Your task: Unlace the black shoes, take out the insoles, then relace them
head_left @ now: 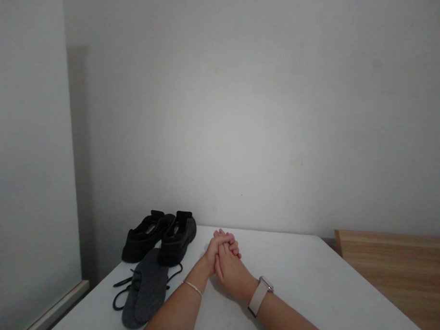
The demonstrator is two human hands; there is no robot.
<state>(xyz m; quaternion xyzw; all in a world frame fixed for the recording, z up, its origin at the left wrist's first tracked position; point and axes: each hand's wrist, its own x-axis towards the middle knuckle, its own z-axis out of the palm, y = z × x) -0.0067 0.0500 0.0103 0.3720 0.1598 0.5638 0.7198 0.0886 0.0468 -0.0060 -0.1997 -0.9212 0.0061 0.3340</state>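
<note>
My left hand, with a thin bracelet at the wrist, is clasped with my right hand over the middle of the white table. Their fingers are closed around one another, and no object shows between them. A watch with a pale strap is on my right wrist. Left of my hands, a pair of black shoes stands near the table's far edge, the heels facing me. Two grey insoles lie overlapping in front of the shoes. Black shoelaces stick out on both sides of the insoles, partly hidden beneath them.
The white table reaches back to a plain grey wall. A wooden board or panel is beyond the table's right edge. At the left stands a pale upright panel with a light strip along its bottom.
</note>
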